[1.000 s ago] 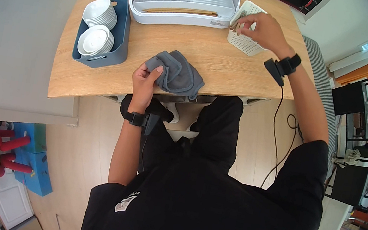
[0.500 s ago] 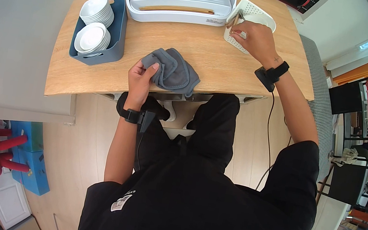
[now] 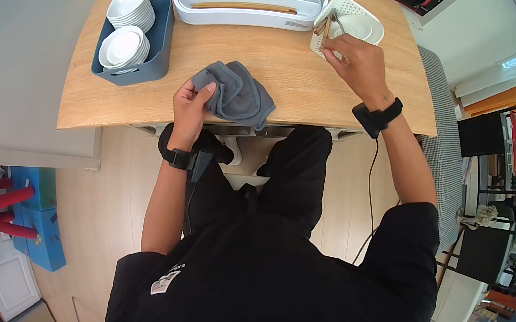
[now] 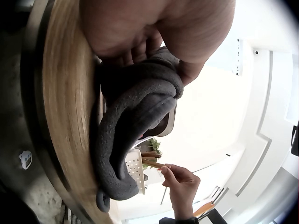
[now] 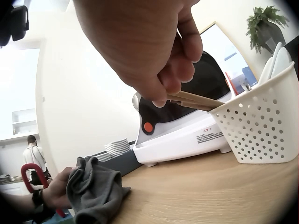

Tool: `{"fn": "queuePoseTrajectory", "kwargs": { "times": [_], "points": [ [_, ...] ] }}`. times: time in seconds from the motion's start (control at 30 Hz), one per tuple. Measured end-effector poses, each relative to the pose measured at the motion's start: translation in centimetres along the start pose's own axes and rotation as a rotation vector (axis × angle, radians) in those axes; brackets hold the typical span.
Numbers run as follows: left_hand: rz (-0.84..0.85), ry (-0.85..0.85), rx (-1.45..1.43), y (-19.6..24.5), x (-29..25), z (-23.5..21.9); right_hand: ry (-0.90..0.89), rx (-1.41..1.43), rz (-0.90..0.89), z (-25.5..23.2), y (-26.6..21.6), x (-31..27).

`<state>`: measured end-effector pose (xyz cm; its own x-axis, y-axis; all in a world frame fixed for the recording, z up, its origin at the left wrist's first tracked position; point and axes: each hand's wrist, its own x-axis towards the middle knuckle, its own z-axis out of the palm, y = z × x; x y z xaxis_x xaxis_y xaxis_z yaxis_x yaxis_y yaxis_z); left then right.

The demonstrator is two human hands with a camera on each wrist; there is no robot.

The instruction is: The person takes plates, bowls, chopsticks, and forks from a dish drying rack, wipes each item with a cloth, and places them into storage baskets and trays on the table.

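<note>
My left hand grips a grey cloth by its left edge, thumb on top, near the table's front edge. The cloth lies loosely folded, its rolled hem large in the left wrist view. Over at the right, my right hand pinches the ends of thin wooden chopsticks between thumb and fingertips. Their other ends reach over the rim of a white perforated basket. Inside that basket lie white dishes and some metal cutlery.
A white dish rack with a dark raised lid stands at the back, chopsticks along its front. At the left, a blue-grey bin holds stacked white bowls. Cables trail from the wrist cameras. Another person is far behind.
My right hand has moved slightly back from the basket toward me, uncovering the dishes and wooden sticks inside. The left hand keeps its hold on the cloth. The whole head view has shifted slightly.
</note>
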<state>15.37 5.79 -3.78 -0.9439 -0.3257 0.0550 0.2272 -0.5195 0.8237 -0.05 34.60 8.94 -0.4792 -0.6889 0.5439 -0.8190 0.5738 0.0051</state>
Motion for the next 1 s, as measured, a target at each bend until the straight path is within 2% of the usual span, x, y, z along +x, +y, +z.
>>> {"fn": "queuePoseTrajectory", "kwargs": {
  "times": [0.07, 0.1, 0.17, 0.2, 0.27, 0.33, 0.43, 0.47, 0.53, 0.6, 0.7, 0.73, 0.8, 0.93, 1.0],
  "points": [
    [-0.005, -0.009, -0.023, 0.0, -0.1, 0.0, 0.104, 0.113, 0.05, -0.9, -0.8, -0.7],
    [-0.002, -0.005, -0.053, 0.1, -0.1, 0.1, 0.101, 0.115, 0.052, -1.4, -1.3, -1.2],
    [0.0, 0.0, -0.085, 0.3, 0.0, 0.3, 0.191, 0.178, 0.235, -2.6, -2.1, -2.2],
    [-0.003, 0.007, -0.104, 0.4, -0.1, 0.3, 0.186, 0.179, 0.238, -3.0, -2.4, -2.9],
    [-0.011, 0.013, -0.124, 0.3, -0.1, 0.0, 0.328, 0.207, 0.441, -3.9, -2.9, -4.6],
    [-0.018, -0.001, -0.171, 0.1, 0.1, -0.3, 0.338, 0.212, 0.517, -4.5, -3.3, -6.8],
    [-0.019, -0.012, -0.166, 0.5, -0.3, 0.3, 0.382, 0.361, 0.811, -5.0, -3.9, -10.1],
    [-0.025, -0.003, -0.16, 0.4, 0.1, 0.0, 0.374, 0.368, 0.816, -4.4, -3.8, -11.0],
    [-0.039, 0.017, -0.206, 0.5, 0.0, -0.1, 0.517, 0.48, 0.922, -3.9, -3.7, -13.3],
    [-0.046, 0.031, -0.221, 0.6, 0.1, 0.0, 0.534, 0.56, 0.933, -3.8, -3.9, -15.0],
    [-0.059, 0.032, -0.259, 0.7, 0.2, 0.2, 0.752, 0.887, 1.054, -3.4, -4.5, -17.0],
    [-0.067, 0.021, -0.284, 0.8, 0.3, 0.2, 0.75, 0.899, 1.059, -3.1, -4.8, -17.5],
    [-0.071, 0.01, -0.284, 0.6, 0.5, -0.1, 0.821, 1.181, 1.003, -2.4, -5.4, -18.0],
    [-0.082, -0.035, -0.255, 0.6, 0.3, 0.0, 0.737, 1.429, 0.965, 0.5, -8.1, -17.1],
    [-0.075, -0.098, -0.165, 0.2, 0.5, -0.5, 0.583, 1.498, 0.992, 2.1, -10.1, -15.4]
  ]
}}
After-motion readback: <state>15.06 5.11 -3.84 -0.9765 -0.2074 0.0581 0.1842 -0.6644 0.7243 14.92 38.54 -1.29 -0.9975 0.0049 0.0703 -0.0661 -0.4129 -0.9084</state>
